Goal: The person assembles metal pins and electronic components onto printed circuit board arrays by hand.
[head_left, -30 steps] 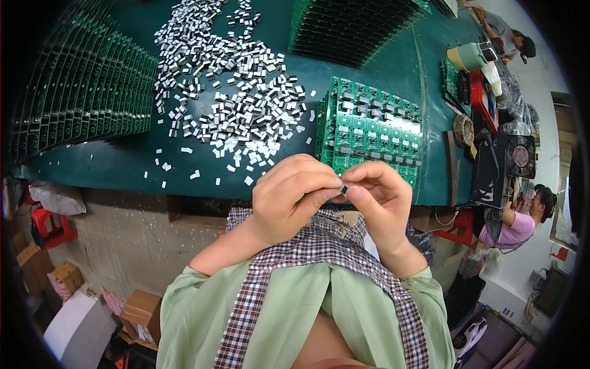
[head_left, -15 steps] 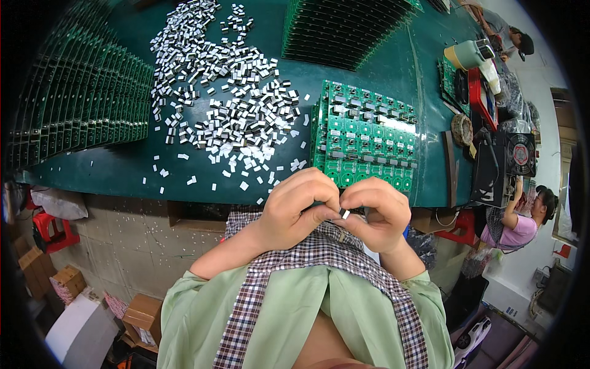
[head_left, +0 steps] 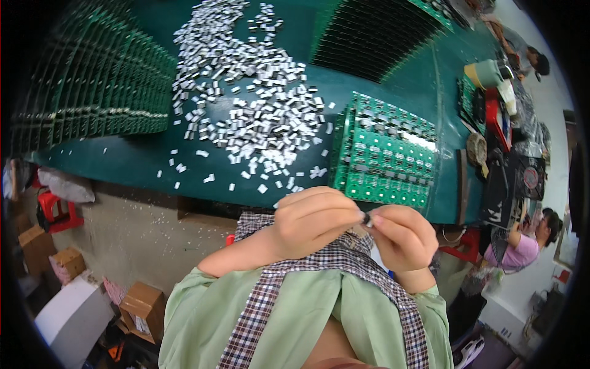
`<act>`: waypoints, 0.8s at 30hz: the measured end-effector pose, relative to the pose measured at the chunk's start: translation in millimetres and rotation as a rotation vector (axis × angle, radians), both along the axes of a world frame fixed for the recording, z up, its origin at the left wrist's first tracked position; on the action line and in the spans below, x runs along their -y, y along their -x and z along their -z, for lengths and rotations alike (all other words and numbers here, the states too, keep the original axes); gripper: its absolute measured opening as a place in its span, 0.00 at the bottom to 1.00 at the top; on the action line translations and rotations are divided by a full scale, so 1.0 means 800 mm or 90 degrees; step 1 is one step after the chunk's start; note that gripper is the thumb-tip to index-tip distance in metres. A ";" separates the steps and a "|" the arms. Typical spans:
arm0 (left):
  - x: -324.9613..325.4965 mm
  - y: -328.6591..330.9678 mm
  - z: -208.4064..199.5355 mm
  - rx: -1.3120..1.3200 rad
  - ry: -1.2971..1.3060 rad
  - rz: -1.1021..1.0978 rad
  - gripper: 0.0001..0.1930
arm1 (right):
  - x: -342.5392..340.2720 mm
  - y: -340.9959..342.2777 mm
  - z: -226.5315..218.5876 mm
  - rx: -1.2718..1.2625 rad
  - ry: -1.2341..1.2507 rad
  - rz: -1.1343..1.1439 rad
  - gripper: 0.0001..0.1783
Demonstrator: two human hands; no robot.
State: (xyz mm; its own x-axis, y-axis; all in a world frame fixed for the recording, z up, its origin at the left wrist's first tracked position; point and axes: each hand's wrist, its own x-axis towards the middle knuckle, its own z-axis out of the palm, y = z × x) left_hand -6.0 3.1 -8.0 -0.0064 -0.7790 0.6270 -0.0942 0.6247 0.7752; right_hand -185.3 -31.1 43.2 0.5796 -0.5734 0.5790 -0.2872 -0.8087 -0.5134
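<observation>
My left hand (head_left: 316, 222) and my right hand (head_left: 404, 238) meet in front of the table edge, over my checked apron. Between their pinched fingertips is a small black part with a white face (head_left: 367, 220), mostly covered by the fingers. Just beyond my hands lies a stack of green circuit boards (head_left: 390, 163), the top one fitted with rows of components. To its left spreads a large heap of small white-topped parts (head_left: 270, 123), with several strays toward the near edge.
Tall racks of upright circuit boards stand at the left (head_left: 104, 86) and far middle (head_left: 375, 40). Along the right lie a dark bar (head_left: 461, 184), a roll of tape (head_left: 476, 149), a red tray (head_left: 496, 117) and a fan (head_left: 531, 177). Two people sit farther right.
The view has shifted, so the table contents sit farther right and lower. My hands remain together with the small part, and my right fingers have straightened and turned around it.
</observation>
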 end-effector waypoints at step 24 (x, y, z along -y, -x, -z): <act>-0.001 -0.079 0.049 0.407 -0.309 -0.454 0.09 | 0.115 0.046 -0.002 -0.274 0.124 0.205 0.08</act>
State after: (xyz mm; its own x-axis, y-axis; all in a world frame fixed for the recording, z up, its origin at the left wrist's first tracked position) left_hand 57.1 3.7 -46.8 0.3308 -0.8979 0.2905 -0.7913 -0.0962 0.6038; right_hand -222.5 -123.1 45.2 0.6006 -0.6664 0.4418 -0.6848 -0.7140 -0.1461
